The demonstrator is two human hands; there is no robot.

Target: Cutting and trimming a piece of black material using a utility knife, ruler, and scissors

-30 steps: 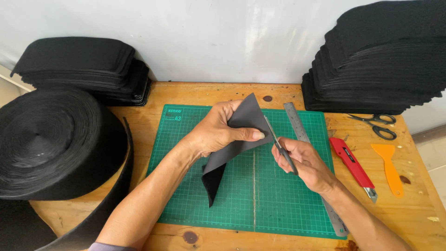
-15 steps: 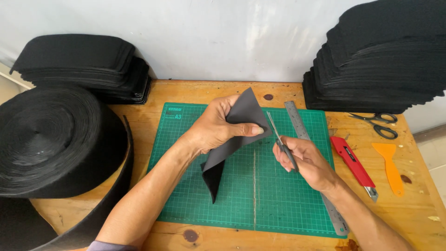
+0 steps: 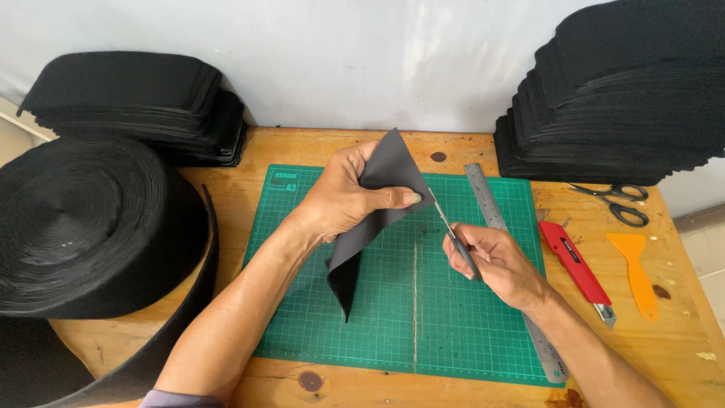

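Holding black felt piece (image 3: 377, 219) tight in left hand (image 3: 343, 198), above green mat (image 3: 468, 317) | right hand (image 3: 495, 261) closed on small blade (image 3: 445, 223) at 3 o'clock | cut slow, thumb clear

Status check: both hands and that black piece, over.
Left hand pinching folded black sheet above green mat. Right hand gripping small scissors at its edge. Nothing blocking.

One head-worn camera looks steeply down, close above the wooden table (image 3: 664, 332), facing the wall.
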